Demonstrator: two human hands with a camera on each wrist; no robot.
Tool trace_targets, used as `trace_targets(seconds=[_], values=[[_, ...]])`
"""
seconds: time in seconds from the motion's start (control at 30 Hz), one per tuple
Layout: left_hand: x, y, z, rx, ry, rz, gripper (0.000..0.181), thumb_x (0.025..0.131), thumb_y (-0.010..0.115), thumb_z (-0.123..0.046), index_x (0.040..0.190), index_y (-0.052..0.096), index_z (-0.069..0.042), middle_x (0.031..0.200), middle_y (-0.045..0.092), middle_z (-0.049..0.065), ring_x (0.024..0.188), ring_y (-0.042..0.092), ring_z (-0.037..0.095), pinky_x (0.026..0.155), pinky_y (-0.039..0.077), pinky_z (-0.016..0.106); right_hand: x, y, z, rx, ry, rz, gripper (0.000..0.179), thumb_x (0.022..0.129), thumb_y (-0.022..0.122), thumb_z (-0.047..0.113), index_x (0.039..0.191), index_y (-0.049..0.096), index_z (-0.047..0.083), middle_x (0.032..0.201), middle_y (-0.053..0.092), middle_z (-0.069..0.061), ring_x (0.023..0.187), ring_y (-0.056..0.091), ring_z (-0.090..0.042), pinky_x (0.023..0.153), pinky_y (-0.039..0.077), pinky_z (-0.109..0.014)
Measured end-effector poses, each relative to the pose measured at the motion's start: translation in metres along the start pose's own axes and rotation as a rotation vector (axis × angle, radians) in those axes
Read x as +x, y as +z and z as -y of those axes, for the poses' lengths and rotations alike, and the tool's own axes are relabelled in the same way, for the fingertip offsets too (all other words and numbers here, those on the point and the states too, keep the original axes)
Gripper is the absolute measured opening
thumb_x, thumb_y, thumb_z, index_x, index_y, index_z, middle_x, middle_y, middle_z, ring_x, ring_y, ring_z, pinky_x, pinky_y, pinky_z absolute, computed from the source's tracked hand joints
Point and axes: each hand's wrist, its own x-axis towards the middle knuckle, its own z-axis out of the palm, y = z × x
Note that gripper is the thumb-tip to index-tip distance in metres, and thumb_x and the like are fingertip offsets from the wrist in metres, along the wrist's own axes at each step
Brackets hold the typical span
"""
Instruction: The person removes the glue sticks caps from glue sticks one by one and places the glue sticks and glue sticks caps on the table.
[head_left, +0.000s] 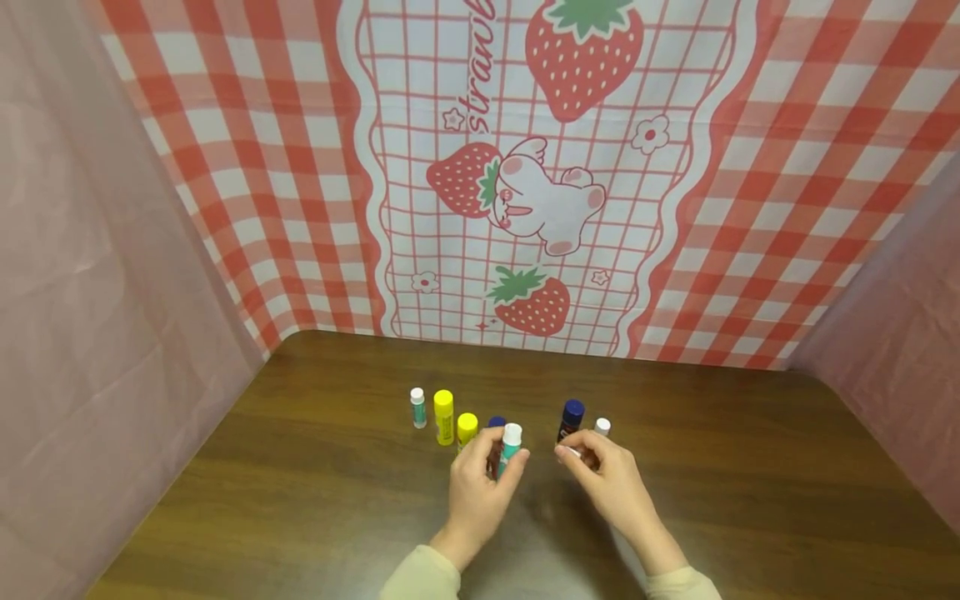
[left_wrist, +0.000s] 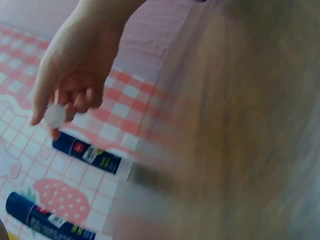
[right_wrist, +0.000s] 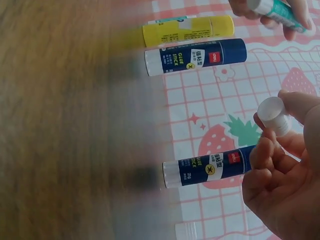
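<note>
Reaching in from the near side with both forearms, backs of hands toward the head camera. Noted above the desk (head_left: 322,508): left grip (head_left: 476,487) and right grip (head_left: 607,483), side by side, angled inward, apart from each other.

Holding with the left: teal stick (head_left: 510,450), lifted off the desk, leaning slightly, white end uppermost, with thumb on one side and fingers curled round the other. Closed to the width of the stick. Pinching with the right: white cap (right_wrist: 274,116), between thumb and fingertips, closed to the cap's width, remaining fingers curled. Just behind the right grip: blue stick (head_left: 572,417), upright; contact impossible to tell. Beside it, partly hidden: small stick (head_left: 602,427).

Beyond and left of the left grip, upright: second blue stick (head_left: 497,422), mostly covered, two yellow sticks (head_left: 444,417), and white-capped stick (head_left: 418,410) at the end. Between the blue sticks: a gap of wood. Bounded at the far edge by strawberry cloth (head_left: 517,292), at the sides by pink drapes (head_left: 120,333). Well inside all visible edges with both grips.
</note>
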Motion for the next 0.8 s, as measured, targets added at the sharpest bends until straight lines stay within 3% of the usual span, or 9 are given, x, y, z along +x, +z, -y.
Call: trace_targets(seconds=[0.23, 0.5, 0.63, 0.8], values=[[0.011, -0.014, 0.014, 0.015, -0.017, -0.092, 0.017, 0.079, 0.068, -0.014, 0.091, 0.058, -0.005, 0.064, 0.053, 0.0, 0.053, 0.046, 0.011, 0.048, 0.035, 0.012, 0.005, -0.005, -0.004, -0.05, 0.005, -0.066, 0.016, 0.073, 0.075, 0.023, 0.075, 0.06, 0.018, 0.058, 0.04, 0.01, 0.052, 0.037, -0.001, 0.046, 0.033, -0.019], [0.017, -0.034, 0.039, 0.072, -0.12, -0.192, 0.021, 0.075, 0.067, 0.001, 0.094, 0.058, -0.001, 0.07, 0.055, 0.005, 0.06, 0.046, 0.012, 0.051, 0.039, 0.021, 0.007, -0.008, -0.012, -0.07, 0.047, -0.089, 0.021, 0.069, 0.078, 0.019, 0.074, 0.058, 0.016, 0.058, 0.039, 0.006, 0.053, 0.036, -0.002, 0.047, 0.032, -0.019], [0.017, -0.043, 0.052, 0.103, -0.155, -0.222, 0.019, 0.079, 0.065, 0.0, 0.096, 0.058, 0.0, 0.078, 0.054, 0.006, 0.067, 0.048, 0.016, 0.057, 0.041, 0.025, 0.008, -0.007, -0.018, -0.074, 0.067, -0.09, 0.02, 0.069, 0.078, 0.019, 0.075, 0.059, 0.016, 0.059, 0.041, 0.005, 0.054, 0.037, -0.002, 0.048, 0.033, -0.02], [0.017, -0.05, 0.065, 0.11, -0.255, -0.238, 0.018, 0.084, 0.063, -0.009, 0.098, 0.059, -0.001, 0.087, 0.051, 0.008, 0.073, 0.046, 0.012, 0.058, 0.039, 0.021, 0.01, -0.007, -0.027, -0.101, 0.089, -0.105, 0.018, 0.07, 0.077, 0.019, 0.077, 0.061, 0.016, 0.06, 0.043, 0.006, 0.054, 0.039, -0.003, 0.049, 0.034, -0.02]])
